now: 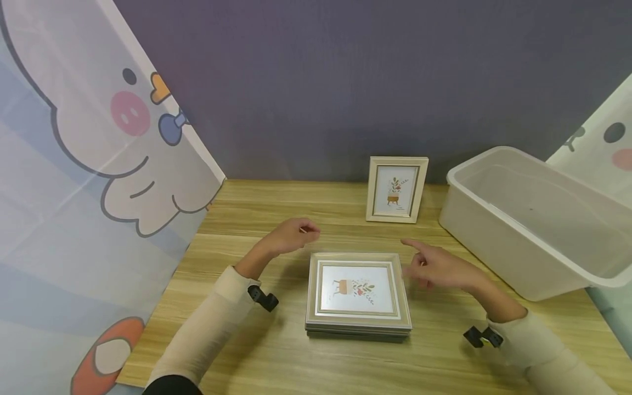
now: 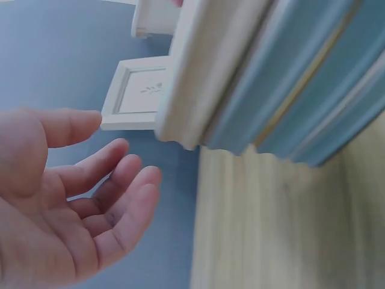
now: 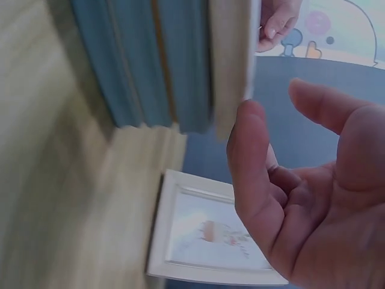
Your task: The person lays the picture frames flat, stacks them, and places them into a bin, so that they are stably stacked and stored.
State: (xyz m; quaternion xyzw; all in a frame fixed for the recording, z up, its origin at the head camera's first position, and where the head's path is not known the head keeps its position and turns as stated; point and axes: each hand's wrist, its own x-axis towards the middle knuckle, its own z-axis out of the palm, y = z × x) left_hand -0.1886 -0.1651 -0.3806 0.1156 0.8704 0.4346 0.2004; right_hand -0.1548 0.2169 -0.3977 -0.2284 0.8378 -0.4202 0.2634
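Observation:
A stack of several picture frames lies flat on the table, its top one cream with a plant print turned sideways. My left hand hovers just off the stack's far left corner, fingers loosely bent and holding nothing. On the other side, my right hand is close to the stack's right edge, index finger stretched out and the other fingers bent, with nothing held. Whether it touches the stack I cannot tell. A single cream picture frame stands upright behind the stack. In the right wrist view, bluish frame edges show beneath the cream one.
A large white plastic bin stands on the right side of the wooden table. A dark grey panel rises along the table's back edge. Cartoon-printed sheets hang at the left and far right.

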